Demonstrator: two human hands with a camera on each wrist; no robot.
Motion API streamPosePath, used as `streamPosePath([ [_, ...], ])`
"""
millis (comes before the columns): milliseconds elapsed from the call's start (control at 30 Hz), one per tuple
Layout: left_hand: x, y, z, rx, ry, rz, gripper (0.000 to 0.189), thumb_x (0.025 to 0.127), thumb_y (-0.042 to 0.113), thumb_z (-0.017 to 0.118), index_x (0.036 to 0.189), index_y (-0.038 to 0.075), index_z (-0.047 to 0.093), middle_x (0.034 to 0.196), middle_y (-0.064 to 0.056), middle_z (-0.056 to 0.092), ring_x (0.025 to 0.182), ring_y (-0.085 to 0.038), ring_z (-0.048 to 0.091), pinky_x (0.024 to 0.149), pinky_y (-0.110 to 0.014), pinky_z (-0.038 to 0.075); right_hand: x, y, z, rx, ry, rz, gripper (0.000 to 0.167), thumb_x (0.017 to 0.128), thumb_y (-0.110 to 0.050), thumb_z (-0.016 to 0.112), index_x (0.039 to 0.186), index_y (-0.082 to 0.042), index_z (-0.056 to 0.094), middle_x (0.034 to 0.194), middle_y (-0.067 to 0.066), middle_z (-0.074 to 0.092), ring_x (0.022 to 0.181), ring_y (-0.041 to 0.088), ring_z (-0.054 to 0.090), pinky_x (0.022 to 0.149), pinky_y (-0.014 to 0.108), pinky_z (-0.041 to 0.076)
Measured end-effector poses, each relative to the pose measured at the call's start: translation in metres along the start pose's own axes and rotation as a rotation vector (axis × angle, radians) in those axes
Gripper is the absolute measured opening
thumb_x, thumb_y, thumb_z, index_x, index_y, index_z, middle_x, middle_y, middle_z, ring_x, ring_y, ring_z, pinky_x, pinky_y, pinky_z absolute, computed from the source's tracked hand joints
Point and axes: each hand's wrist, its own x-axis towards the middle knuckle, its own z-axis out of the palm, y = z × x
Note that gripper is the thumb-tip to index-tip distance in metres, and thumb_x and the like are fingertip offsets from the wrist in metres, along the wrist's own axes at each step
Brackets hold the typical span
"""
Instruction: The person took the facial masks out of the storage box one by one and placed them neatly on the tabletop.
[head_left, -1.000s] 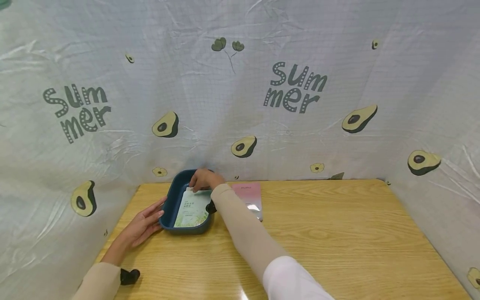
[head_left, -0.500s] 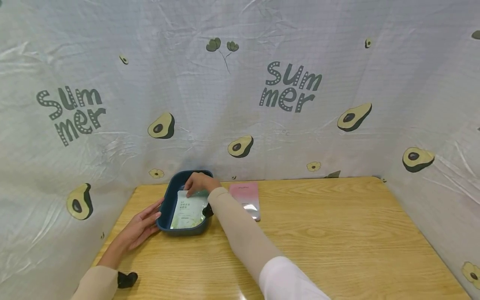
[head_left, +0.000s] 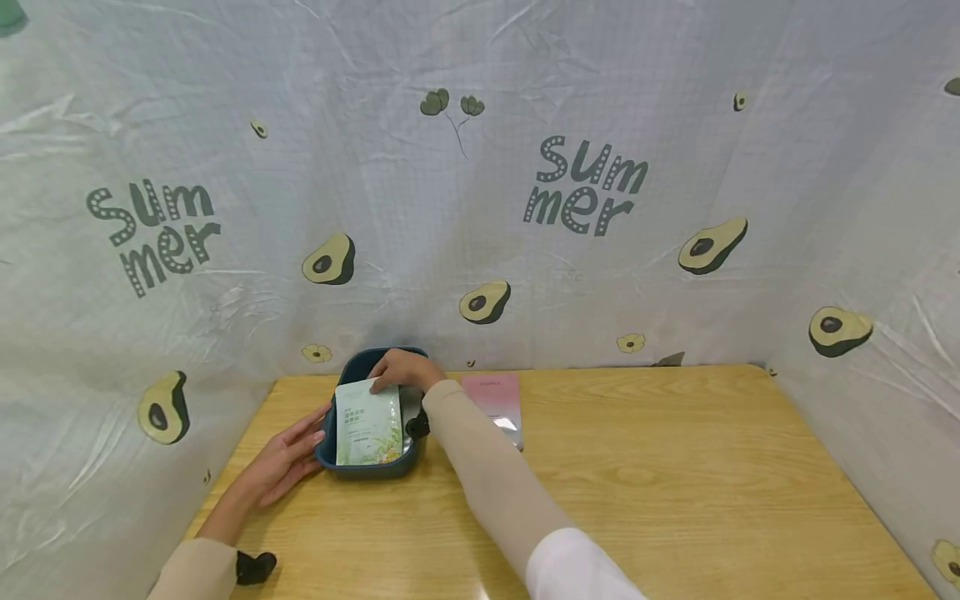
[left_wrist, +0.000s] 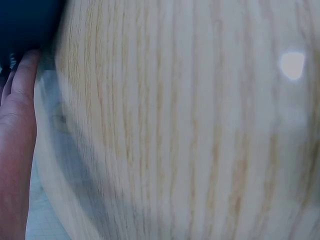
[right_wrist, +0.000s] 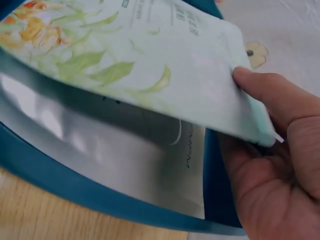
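A dark blue bin [head_left: 369, 472] stands at the far left of the table. Inside it, my right hand [head_left: 405, 369] pinches a pale green facial mask packet [head_left: 366, 425] with flower print by its far edge, thumb on top. The right wrist view shows this packet [right_wrist: 150, 65] tilted up over a silver-grey packet [right_wrist: 150, 150] lying in the bin. With its fingers nearly straight, my left hand [head_left: 283, 460] touches the bin's left wall. Only part of this left hand [left_wrist: 17, 115] appears in the left wrist view, beside the bin.
To the right of the bin lies a pink packet [head_left: 493, 396] on the wooden table [head_left: 660, 475], partly behind my right forearm. A white curtain [head_left: 420, 192] printed with avocados hangs around the back and sides.
The pale green packet has shifted left and lifted in my right hand, so the silvery packet under it shows. My left hand stays at the bin's side.
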Motion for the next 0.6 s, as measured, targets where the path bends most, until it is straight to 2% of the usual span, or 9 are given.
streamPosePath([
  [100, -0.001, 0.001, 0.001, 0.004, 0.005, -0.008, 0.069, 0.11, 0.017, 0.046, 0.165, 0.014, 0.004, 0.168, -0.02, -0.003, 0.122, -0.004, 0.056, 0.1, -0.03, 0.051, -0.001, 0.004, 0.0, 0.146, 0.003, 0.033, 0.028, 0.094, -0.011, 0.074, 0.121, -0.002, 0.075, 0.107, 0.007, 0.075, 0.086, 0.012, 0.063, 0.075, 0.023, 0.052],
  [267, -0.001, 0.001, 0.0, 0.006, 0.006, -0.008, 0.068, 0.11, 0.018, 0.046, 0.165, 0.015, 0.005, 0.168, -0.021, -0.004, 0.123, -0.002, 0.055, 0.1, -0.03, 0.051, 0.001, 0.008, 0.002, 0.366, -0.022, 0.073, 0.025, 0.095, -0.009, 0.072, 0.119, 0.0, 0.075, 0.096, 0.006, 0.074, 0.079, 0.014, 0.064, 0.069, 0.027, 0.055],
  [467, 0.0, 0.0, 0.0, 0.008, 0.002, -0.013, 0.068, 0.11, 0.018, 0.046, 0.165, 0.017, 0.005, 0.168, -0.02, -0.002, 0.123, -0.003, 0.055, 0.101, -0.031, 0.051, 0.001, 0.01, 0.003, 0.406, -0.016, 0.078, 0.024, 0.094, -0.007, 0.073, 0.116, 0.002, 0.076, 0.092, 0.006, 0.075, 0.074, 0.014, 0.066, 0.065, 0.026, 0.055],
  [533, -0.001, -0.001, 0.0, 0.005, -0.001, -0.004, 0.068, 0.11, 0.018, 0.046, 0.165, 0.017, 0.005, 0.168, -0.016, 0.005, 0.124, -0.003, 0.055, 0.101, -0.031, 0.051, -0.001, 0.011, 0.003, 0.387, 0.008, 0.056, 0.023, 0.094, -0.008, 0.073, 0.114, 0.002, 0.076, 0.091, 0.006, 0.075, 0.073, 0.013, 0.065, 0.064, 0.025, 0.055],
  [600, -0.001, -0.002, 0.0, -0.002, -0.012, 0.011, 0.067, 0.111, 0.017, 0.045, 0.165, 0.016, 0.005, 0.164, -0.008, 0.019, 0.125, -0.005, 0.055, 0.101, -0.031, 0.051, -0.003, 0.012, 0.004, 0.377, 0.04, 0.028, 0.022, 0.095, -0.01, 0.072, 0.114, 0.002, 0.077, 0.09, 0.005, 0.075, 0.072, 0.012, 0.064, 0.064, 0.024, 0.054],
])
